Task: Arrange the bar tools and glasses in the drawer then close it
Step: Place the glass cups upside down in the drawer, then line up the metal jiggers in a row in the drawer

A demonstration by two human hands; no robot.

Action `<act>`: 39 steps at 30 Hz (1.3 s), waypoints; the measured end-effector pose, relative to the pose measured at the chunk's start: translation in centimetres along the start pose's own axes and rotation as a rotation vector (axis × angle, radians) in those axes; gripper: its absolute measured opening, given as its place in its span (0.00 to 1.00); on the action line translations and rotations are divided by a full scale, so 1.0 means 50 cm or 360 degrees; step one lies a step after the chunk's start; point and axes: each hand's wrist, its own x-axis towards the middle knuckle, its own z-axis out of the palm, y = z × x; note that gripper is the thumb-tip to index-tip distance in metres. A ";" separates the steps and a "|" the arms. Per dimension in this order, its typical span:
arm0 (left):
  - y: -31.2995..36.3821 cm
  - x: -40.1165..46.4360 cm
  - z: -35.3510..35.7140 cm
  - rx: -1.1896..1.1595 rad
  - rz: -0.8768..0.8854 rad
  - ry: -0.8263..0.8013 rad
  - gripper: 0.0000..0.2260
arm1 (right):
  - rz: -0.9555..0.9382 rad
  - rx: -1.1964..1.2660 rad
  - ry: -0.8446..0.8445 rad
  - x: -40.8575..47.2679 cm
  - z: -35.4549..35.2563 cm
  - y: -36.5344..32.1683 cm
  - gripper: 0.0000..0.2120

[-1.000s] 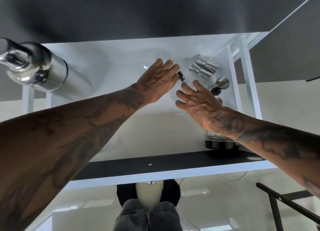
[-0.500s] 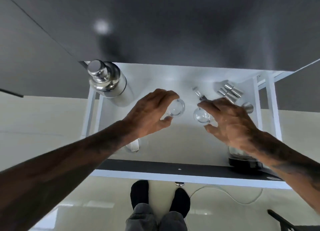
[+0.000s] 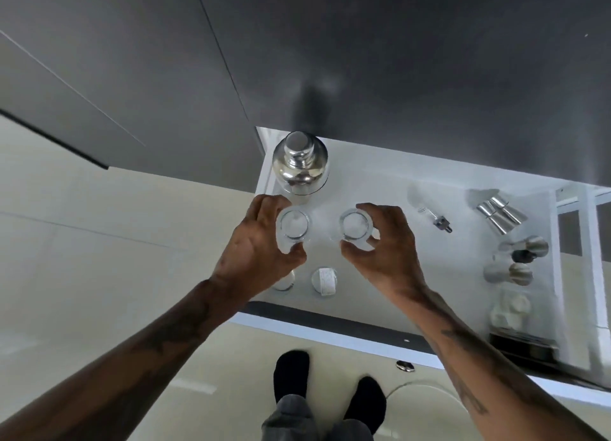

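The white drawer (image 3: 380, 189) stands pulled out below me. My left hand (image 3: 254, 245) grips a clear glass (image 3: 293, 226) near the drawer's left side. My right hand (image 3: 383, 245) grips a second clear glass (image 3: 354, 226) just to the right of it. Both glasses stand upright, side by side. A steel cocktail shaker (image 3: 300, 162) stands in the back left corner, right behind the left glass. Two more glasses (image 3: 324, 281) sit at the front left, one partly hidden under my left wrist.
A pourer (image 3: 436, 219) lies mid-drawer. Steel jiggers (image 3: 499, 214), round-topped stoppers (image 3: 522, 258) and a black-based glass container (image 3: 515, 325) line the right side. The drawer's dark front edge (image 3: 330, 321) is nearest me. A dark cabinet front (image 3: 363, 60) rises behind. My feet (image 3: 327, 394) are on the floor.
Both hands closed on the two glasses and carried them left, beside the shaker. The camera view shifted right to left across the drawer.
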 end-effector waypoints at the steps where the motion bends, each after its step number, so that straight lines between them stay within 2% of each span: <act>1: -0.005 -0.004 0.005 0.0011 -0.0056 0.0023 0.29 | 0.0059 0.0006 -0.0003 0.000 0.016 -0.006 0.27; 6: -0.027 -0.020 0.031 0.0030 -0.0274 0.0020 0.29 | 0.0356 -0.0067 -0.0012 -0.006 0.078 -0.029 0.24; 12: -0.026 -0.030 0.061 0.0057 -0.0364 -0.0112 0.34 | 0.0660 -0.0074 -0.0022 -0.032 0.115 -0.052 0.22; 16: -0.033 -0.037 0.066 0.0139 -0.0399 -0.0200 0.30 | 0.0749 -0.0090 -0.0045 -0.041 0.127 -0.068 0.21; 21: -0.029 -0.046 0.081 0.0196 -0.0455 -0.0307 0.29 | 0.0817 -0.0162 -0.0141 -0.028 0.134 -0.081 0.25; 24: -0.029 -0.042 0.084 0.0226 -0.0450 -0.0326 0.32 | 0.0852 -0.0133 -0.0237 -0.028 0.124 -0.080 0.29; 27: -0.012 -0.031 0.065 0.0297 -0.0428 -0.0419 0.37 | 0.0838 -0.0048 -0.0345 -0.038 0.092 -0.076 0.37; 29: 0.015 -0.023 0.034 0.0374 -0.0411 -0.0426 0.35 | 0.0804 -0.0012 -0.0369 -0.053 0.045 -0.073 0.38; 31: 0.052 -0.015 0.004 0.0438 -0.0275 -0.0303 0.27 | 0.0759 -0.0035 -0.0273 -0.073 -0.017 -0.055 0.33; 34: 0.129 0.002 -0.007 0.0288 -0.0006 -0.0114 0.14 | 0.0675 -0.0075 0.0103 -0.106 -0.137 0.003 0.21; 37: 0.216 0.031 0.056 0.0034 0.0189 -0.0218 0.10 | 0.0595 -0.0333 0.0493 -0.119 -0.276 0.084 0.12; 39: 0.276 0.050 0.128 -0.0047 0.0264 -0.0355 0.10 | 0.0642 -0.0516 0.0526 -0.111 -0.356 0.135 0.11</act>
